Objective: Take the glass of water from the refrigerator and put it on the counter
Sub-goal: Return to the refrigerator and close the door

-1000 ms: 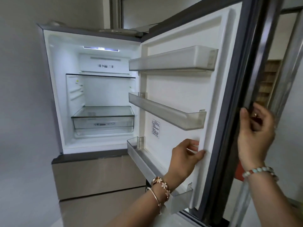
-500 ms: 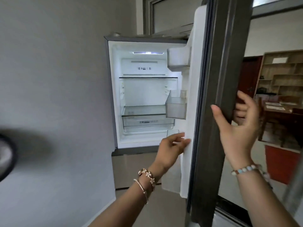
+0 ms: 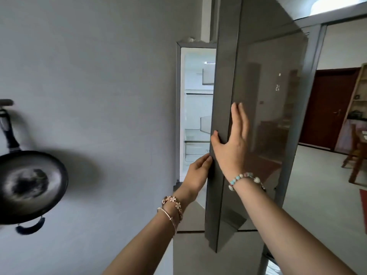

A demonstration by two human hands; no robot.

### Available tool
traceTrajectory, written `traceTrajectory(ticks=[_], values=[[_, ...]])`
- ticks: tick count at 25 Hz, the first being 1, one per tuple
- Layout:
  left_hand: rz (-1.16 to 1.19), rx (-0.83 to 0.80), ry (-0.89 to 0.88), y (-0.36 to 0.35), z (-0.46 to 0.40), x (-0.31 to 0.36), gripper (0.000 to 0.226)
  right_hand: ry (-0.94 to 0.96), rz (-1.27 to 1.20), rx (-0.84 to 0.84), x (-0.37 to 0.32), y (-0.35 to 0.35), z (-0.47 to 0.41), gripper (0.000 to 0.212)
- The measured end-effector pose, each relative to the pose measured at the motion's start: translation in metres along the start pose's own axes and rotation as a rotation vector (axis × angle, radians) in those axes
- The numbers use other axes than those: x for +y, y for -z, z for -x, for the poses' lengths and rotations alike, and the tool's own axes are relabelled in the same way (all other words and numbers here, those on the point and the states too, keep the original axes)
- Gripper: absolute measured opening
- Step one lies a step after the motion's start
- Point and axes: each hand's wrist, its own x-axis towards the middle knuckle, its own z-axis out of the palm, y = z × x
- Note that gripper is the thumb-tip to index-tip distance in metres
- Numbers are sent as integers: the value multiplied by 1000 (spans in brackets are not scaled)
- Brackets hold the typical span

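Observation:
The refrigerator [image 3: 196, 116] stands against the grey wall, its lit white inside showing only through a narrow gap. Its dark glossy door [image 3: 258, 126] is swung most of the way across the opening. My right hand [image 3: 232, 145] lies flat on the door's outer face, fingers spread, thumb on the door's edge. My left hand [image 3: 198, 171] touches the door's inner edge just below it, fingertips hidden behind the edge. No glass of water is visible; the shelves I can see hold nothing.
A black wok [image 3: 27, 185] with a long handle hangs on the grey wall at the left. Grey drawer fronts [image 3: 190, 215] sit under the fridge opening. To the right are a brown door [image 3: 329, 108], a wooden shelf unit and a wooden chair [image 3: 355, 155].
The door has swung far toward closed, narrowing the view inside to a slit. My right hand moved from gripping the door's edge to lying flat on its front. The wok came into view.

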Motion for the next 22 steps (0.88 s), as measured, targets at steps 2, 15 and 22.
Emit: traceTrajectory(ticks=[2, 15, 22], values=[[-17, 24, -27, 22, -14, -4, 37, 3, -7, -47, 4, -35, 1, 79], [-82, 78, -81, 134, -150, -29, 24, 180, 448, -8, 87, -238, -14, 87], [-155, 102, -132, 161, -219, -56, 30, 186, 535, 27, 125, -295, -23, 81]])
